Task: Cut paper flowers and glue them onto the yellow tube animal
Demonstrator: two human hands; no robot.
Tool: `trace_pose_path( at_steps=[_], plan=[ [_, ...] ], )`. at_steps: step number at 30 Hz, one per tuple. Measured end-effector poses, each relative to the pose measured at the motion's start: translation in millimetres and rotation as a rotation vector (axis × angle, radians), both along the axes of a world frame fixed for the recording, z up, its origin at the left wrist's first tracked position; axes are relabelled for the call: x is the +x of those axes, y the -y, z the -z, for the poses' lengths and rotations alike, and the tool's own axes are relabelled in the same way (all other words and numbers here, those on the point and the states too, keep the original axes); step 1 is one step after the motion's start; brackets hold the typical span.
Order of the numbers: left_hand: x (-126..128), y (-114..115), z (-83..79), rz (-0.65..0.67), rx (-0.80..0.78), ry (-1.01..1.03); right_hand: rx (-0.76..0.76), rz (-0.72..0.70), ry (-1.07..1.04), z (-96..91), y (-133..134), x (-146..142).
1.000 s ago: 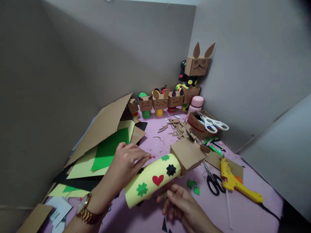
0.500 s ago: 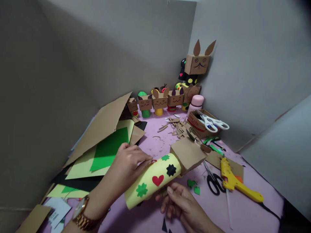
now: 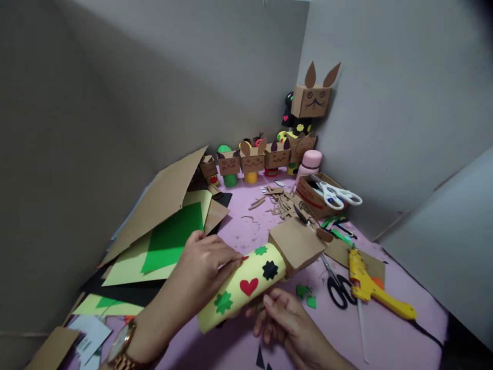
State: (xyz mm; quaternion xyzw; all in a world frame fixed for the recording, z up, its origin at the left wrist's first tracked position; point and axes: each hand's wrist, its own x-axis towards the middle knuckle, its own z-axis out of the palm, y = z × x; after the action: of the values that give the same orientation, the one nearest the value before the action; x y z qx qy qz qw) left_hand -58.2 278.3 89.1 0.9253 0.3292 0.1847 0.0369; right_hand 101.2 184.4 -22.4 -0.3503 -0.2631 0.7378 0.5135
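Note:
A yellow paper tube (image 3: pixel 231 285) lies slanted in front of me, with green and black flower cut-outs and a red heart (image 3: pixel 248 287) on its side. A brown cardboard box (image 3: pixel 296 244) with dark and brown ears joins its far end. On the tube's upper side, my left hand (image 3: pixel 210 262) pinches a small red paper cut-out (image 3: pixel 245 258), mostly covered by the fingertips. Below the tube, my right hand (image 3: pixel 283 318) has curled fingers at its lower edge, the fingertips partly hidden beneath it.
At right lie black-handled scissors (image 3: pixel 339 290), a yellow glue gun (image 3: pixel 370 290) and green scraps (image 3: pixel 306 295). Behind them, a small carton (image 3: pixel 319 198) holds white scissors (image 3: pixel 335 195). Cardboard and coloured sheets (image 3: pixel 173 236) pile up at left. Box-headed figures (image 3: pixel 253 160) line the back.
The red cut-out lies flatter against the tube, with the left fingertips pressed closer over it. The right hand and the tube have hardly moved.

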Motion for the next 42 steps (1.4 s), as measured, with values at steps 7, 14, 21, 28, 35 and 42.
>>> trace_pose_path(
  at_steps=[7,14,21,28,35,42],
  plan=[
    [0,2,-1.8,0.030,-0.003,-0.034,0.012,-0.016,0.014,-3.1,0,0],
    [-1,2,-2.2,0.060,-0.054,-0.046,0.019,-0.008,0.002,-2.4,-1,-2],
    [1,-1,3.3,-0.011,-0.116,-0.030,-0.007,0.003,0.023,-2.9,0,-1],
    [1,-3,5.7,0.038,-0.180,0.018,-0.004,-0.007,-0.007,-1.7,0,-1],
    [-9,-4,8.5,-0.007,-0.164,0.052,0.030,-0.012,-0.014,0.0,0,-2],
    [-9,30,1.2,-0.024,-0.050,-0.018,0.006,0.005,-0.015,-1.3,0,-3]
  ],
)
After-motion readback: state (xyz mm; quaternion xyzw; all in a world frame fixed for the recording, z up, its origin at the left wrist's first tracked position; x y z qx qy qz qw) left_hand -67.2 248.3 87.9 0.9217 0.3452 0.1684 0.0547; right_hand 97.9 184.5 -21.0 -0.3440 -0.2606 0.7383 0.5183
